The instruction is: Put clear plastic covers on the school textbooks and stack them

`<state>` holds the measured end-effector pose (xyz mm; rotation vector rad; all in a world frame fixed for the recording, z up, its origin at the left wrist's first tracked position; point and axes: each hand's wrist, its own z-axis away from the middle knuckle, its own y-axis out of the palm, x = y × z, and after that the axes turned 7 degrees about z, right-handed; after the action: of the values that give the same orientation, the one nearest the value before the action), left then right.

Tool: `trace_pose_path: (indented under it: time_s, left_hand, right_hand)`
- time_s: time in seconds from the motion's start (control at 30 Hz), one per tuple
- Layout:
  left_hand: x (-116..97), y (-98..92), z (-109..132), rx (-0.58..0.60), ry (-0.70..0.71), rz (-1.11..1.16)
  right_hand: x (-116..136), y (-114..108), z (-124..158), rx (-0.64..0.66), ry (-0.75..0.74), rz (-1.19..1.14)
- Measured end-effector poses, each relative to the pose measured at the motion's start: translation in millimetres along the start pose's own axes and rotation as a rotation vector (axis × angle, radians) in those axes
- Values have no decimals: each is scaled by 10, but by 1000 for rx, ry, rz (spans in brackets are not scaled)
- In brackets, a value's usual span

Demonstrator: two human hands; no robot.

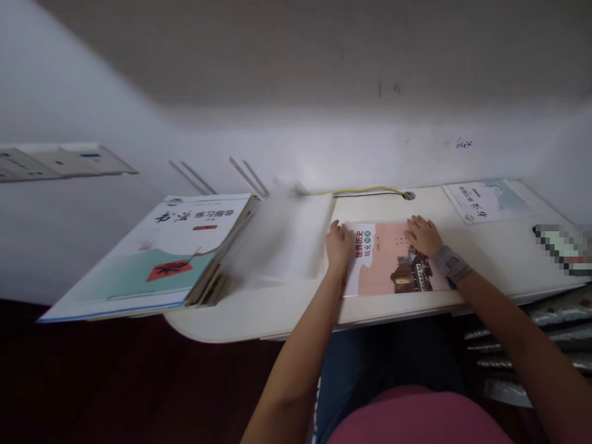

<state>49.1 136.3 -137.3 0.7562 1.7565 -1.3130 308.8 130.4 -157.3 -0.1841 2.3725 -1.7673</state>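
Observation:
A pink and white booklet (382,271) with a picture of buildings on its cover lies flat on the white desk (259,314). At its left edge, my left hand (339,243) is closed with curled fingers, gripping the edge. My right hand (423,235) rests on the upper right part of the cover, fingers spread, with a grey band on the wrist. Left of the booklet is a white, blurred sheet-like thing (296,240); I cannot make out what it is.
A thick stack of teal and white booklets (134,262) overhangs the desk's left end. Another such booklet (485,200) lies at the back right, near a phone-like object (562,246). Cables (370,190) run along the wall to a hole. Plastic-wrapped items (555,339) are below right.

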Motion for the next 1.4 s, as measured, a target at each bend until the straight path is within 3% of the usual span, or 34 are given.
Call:
trace_pose_path:
  time_s: [0.13, 0.3, 0.57, 0.77, 0.83, 0.93, 1.17, 1.3, 1.4]
  left_hand:
    - [-25, -59, -126, 2, -37, 158]
    - [-32, -152, -385, 301, -116, 542]
    - [-38, -232, -367, 245, -123, 592]
    - [-159, -377, -435, 339, -125, 605]
    - [-178, -387, -472, 353, -130, 587]
    - [-157, -328, -494, 308, -135, 530]
    - [-27, -88, -494, 152, -106, 172]
    - [-91, 23, -379, 76, 3, -41]
    - [-219, 228, -158, 123, 234, -292]
  right_hand:
    - [28, -14, -62, -42, -11, -35]
    - [5, -65, -144, -61, -49, -81]
    - [-371, -339, -95, 7, -232, -212]
    - [-578, -645, -42, 19, -246, -328]
    - [-631, -725, -97, 36, -185, -410]
    - [-712, -742, -181, 101, 21, -460]
    - [-674, -343, -233, 187, 317, -239]
    - [-564, -183, -235, 208, 428, -84]
    - [-546, -163, -221, 215, 451, -15]
